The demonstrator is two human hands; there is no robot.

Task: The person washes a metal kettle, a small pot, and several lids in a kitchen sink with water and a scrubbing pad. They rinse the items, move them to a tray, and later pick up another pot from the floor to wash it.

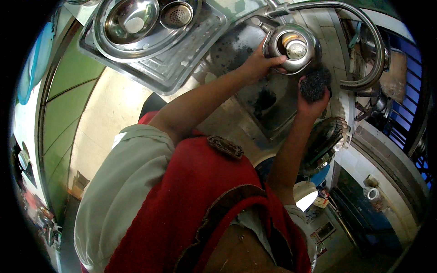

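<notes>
A stainless steel kettle is tilted over the sink, its round mouth facing up towards me and its short spout pointing to the upper left. My left hand grips the kettle's rim, with the thumb at the edge of the mouth. In my right hand is a dark scouring pad, close against the lower right side of the kettle. Whether pad and kettle touch is hard to tell. Dark specks and a dark patch mark the sink's steel floor.
At upper left a metal drain tray bears a round steel platter, a steel bowl and a perforated strainer cup. A curved tap spout arches at right. Stacked cookware stands beside my right forearm.
</notes>
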